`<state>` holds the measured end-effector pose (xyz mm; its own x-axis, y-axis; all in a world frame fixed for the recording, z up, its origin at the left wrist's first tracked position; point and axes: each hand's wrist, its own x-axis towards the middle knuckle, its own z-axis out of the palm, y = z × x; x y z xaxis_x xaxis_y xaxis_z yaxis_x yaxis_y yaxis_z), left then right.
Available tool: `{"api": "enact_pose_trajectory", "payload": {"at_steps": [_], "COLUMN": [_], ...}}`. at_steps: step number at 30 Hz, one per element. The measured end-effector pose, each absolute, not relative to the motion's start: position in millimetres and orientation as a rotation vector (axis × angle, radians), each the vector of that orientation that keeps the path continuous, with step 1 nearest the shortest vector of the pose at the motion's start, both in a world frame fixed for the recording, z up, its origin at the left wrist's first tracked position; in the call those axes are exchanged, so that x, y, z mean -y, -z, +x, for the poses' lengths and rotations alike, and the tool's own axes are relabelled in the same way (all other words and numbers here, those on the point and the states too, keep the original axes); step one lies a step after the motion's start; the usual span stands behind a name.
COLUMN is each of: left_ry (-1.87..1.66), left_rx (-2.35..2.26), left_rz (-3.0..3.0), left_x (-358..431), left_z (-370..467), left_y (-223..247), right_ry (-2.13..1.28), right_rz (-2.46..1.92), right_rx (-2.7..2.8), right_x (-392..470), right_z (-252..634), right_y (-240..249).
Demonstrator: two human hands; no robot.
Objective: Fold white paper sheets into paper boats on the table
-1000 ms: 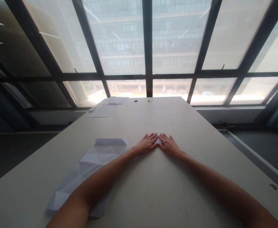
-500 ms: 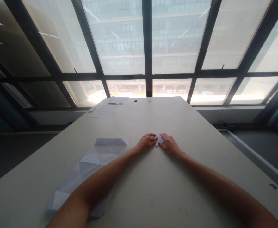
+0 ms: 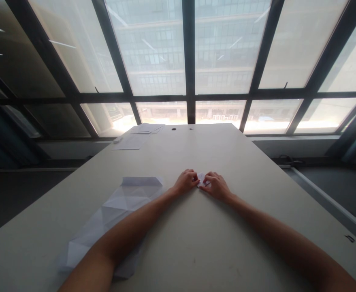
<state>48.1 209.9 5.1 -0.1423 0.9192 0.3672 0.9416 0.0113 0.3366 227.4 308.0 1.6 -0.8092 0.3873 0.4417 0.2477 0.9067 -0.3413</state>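
Leftmost, a large creased sheet (image 3: 114,207) lay on the white table (image 3: 202,243), partly hidden behind my left arm (image 3: 135,227); whether they touched I could not tell, but a careless sweep of that arm could have dragged or crumpled it. Beyond it, flat papers (image 3: 129,142) lay toward the far end, well apart from my hands. My left hand (image 3: 186,180) was curled in, thumb and fingertips seemingly pinching the left edge of a small folded paper (image 3: 201,177), which sat between my two hands. Too hard a tug there, I judged, could have torn it or skewed a crease. My right hand (image 3: 216,184) bent over its right side; whether thumb and finger gripped it I could not tell. So small a piece might have slid off line had my hands pressed unevenly. I saw no container; the papers lay directly on the table
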Motion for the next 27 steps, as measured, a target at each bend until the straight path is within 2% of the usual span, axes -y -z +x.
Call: {"api": "enact_pose_trajectory", "payload": {"at_steps": [11,27], "left_ry": [0.301,0.444], "left_rx": [2.124,2.186], "left_rz": [-2.42,-2.118], "left_x": [-205.3,-207.4], "left_z": [49.0,48.4], "left_y": [-2.9,0.9], "right_ry": [-0.382,-0.459], "right_rz": [-0.448,-0.267], "right_rx": [2.595,2.58], "right_x": [-303.2,-299.4], "right_z": [226.0,220.8], "right_y": [-1.9,0.8]}}
